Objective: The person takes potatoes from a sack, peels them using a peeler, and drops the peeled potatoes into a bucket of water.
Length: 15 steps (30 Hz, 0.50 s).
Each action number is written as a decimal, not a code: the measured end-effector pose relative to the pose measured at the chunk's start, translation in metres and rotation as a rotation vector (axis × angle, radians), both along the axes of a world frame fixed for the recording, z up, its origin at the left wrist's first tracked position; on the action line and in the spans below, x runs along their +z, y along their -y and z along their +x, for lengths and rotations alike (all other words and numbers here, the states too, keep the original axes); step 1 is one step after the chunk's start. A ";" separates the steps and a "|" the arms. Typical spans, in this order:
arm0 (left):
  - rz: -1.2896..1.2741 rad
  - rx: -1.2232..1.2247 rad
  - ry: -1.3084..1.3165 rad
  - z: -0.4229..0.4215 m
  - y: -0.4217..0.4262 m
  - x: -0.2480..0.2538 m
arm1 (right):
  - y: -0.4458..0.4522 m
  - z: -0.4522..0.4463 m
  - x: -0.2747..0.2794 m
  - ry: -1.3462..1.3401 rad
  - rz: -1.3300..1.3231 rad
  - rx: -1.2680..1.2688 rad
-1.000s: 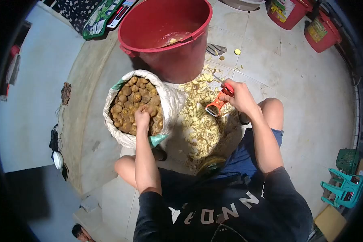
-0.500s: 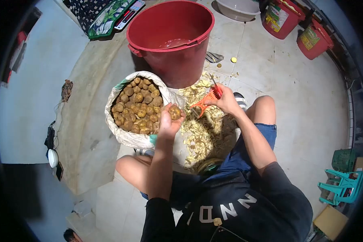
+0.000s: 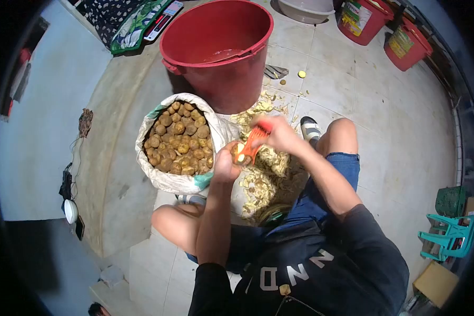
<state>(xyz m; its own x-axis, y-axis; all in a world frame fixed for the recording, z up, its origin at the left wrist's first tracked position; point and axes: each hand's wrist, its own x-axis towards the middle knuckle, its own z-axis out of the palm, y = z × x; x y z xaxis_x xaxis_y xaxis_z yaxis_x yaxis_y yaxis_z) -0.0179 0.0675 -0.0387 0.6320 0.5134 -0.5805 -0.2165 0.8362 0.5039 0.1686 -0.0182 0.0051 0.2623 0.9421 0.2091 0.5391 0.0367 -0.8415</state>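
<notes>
My left hand [image 3: 226, 164] is closed around a potato [image 3: 238, 154], which shows a pale, freshly bared patch among its brown skin. Gripped in my right hand [image 3: 280, 136] is an orange-red peeler [image 3: 254, 145], its head against the potato. Just left of my hands stands a white sack [image 3: 166, 181], rolled open and full of unpeeled potatoes [image 3: 176, 139]. Below my hands, a heap of potato peelings [image 3: 263, 184] covers the floor between my legs.
A big red tub [image 3: 216, 79] stands beyond the sack. A small yellow piece [image 3: 302, 74] lies on the tiles. Farther back are a pale basin [image 3: 306, 11] and two red buckets [image 3: 361, 23]. A turquoise stool [image 3: 447, 237] is at the right, a scale [image 3: 163, 21] at upper left.
My right hand has moved left and brought the peeler onto the potato. My left hand has shifted slightly right and down. A peeled patch now shows on the potato.
</notes>
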 end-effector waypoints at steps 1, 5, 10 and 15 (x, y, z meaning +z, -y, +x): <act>0.000 -0.005 0.005 0.004 -0.002 -0.005 | 0.002 -0.006 0.008 0.156 0.005 0.043; 0.107 -0.113 -0.066 -0.001 -0.003 -0.023 | -0.008 0.053 -0.036 -0.551 -0.016 -0.117; 0.023 -0.087 0.034 0.006 -0.003 -0.025 | 0.001 0.005 -0.004 0.078 0.004 0.015; -0.022 -0.027 0.008 -0.003 -0.003 -0.024 | -0.001 0.021 -0.019 -0.365 -0.028 0.020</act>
